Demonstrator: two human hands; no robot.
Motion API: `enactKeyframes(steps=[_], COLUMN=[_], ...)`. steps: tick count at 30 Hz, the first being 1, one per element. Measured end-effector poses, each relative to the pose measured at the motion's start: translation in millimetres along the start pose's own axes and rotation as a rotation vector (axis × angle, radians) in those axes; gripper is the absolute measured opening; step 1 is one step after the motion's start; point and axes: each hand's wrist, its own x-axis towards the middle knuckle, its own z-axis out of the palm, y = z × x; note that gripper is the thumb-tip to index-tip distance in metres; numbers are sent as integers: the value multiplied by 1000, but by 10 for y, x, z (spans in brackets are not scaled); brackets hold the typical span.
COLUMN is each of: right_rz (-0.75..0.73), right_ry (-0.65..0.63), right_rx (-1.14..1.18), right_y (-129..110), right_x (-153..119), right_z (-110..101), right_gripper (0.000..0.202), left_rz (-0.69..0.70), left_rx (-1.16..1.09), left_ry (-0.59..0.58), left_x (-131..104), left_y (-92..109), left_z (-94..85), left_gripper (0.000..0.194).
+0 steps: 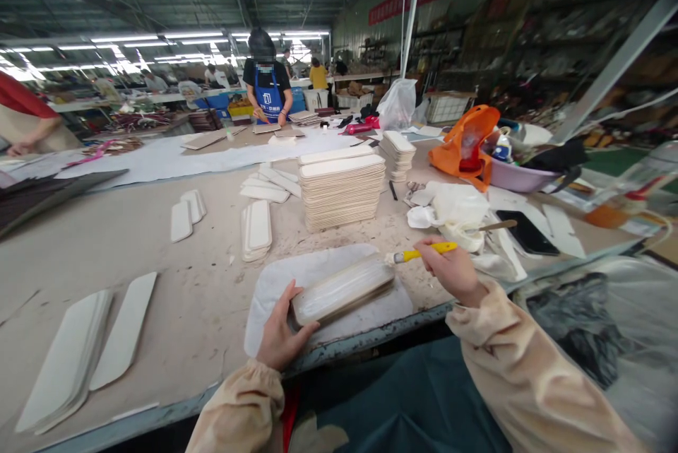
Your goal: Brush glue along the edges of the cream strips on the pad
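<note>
In front of me a stack of long, rounded-end pieces (339, 292) lies on a white sheet (270, 276), its top face wet and whitish. My left hand (286, 329) rests at the stack's left end, thumb and fingers spread around its edge. A yellow-handled brush (424, 252) is gripped in my right hand (450, 271). Its bristles, smeared with something white, are at the stack's right end; whether they touch it I cannot tell. Beyond stands a tall pile of cream pieces (343, 191) of similar shape.
Smaller white piles (257, 229) and long white strips (68, 354) lie to the left. On the right are a phone (527, 232), a flat wooden stick (498, 225), scissors (413, 189), an orange bag (463, 145) and a purple basin (519, 176). A co-worker (266, 82) stands across the table.
</note>
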Motion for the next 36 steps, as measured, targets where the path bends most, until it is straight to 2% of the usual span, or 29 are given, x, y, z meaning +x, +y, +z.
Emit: enactKeyframes(steps=[4, 10, 15, 18, 20, 23, 27, 30, 33, 36], right_rz=[-13, 54, 78, 61, 29, -13, -53, -71, -84, -113], right_ry=[81, -21, 16, -1, -51, -171, -335, -398, -383, -280], right_rx=[177, 186, 129, 275, 393, 497, 515, 469, 372, 231], right_y=[-50, 62, 100, 21, -74, -251, -445, -508, -509, -447], right_x=[-4, 58, 64, 21, -46, -214, -476, -585, -582, -503], right_z=[44, 284, 258, 292, 418, 730, 1165, 1373, 1403, 1212], right_gripper=[26, 23, 22, 23, 25, 27, 27, 27, 28, 28], left_rz=[-6, -9, -15, -18, -13, -11, -15, -2, 14, 14], left_rx=[9, 16, -5, -19, -30, -46, -68, -104, -123, -113], left_ry=[-6, -15, -10, -10, -8, -6, -6, -6, -1, 16], left_x=[-5, -4, -4, -15, -20, -17, -20, -27, -26, -30], left_y=[-14, -11, 7, 15, 24, 37, 49, 34, 1, -12], left_z=[4, -1, -5, -2, -1, -1, -3, 3, 17, 20], left_gripper=[86, 85, 86, 87, 89, 93, 96, 98, 98, 97])
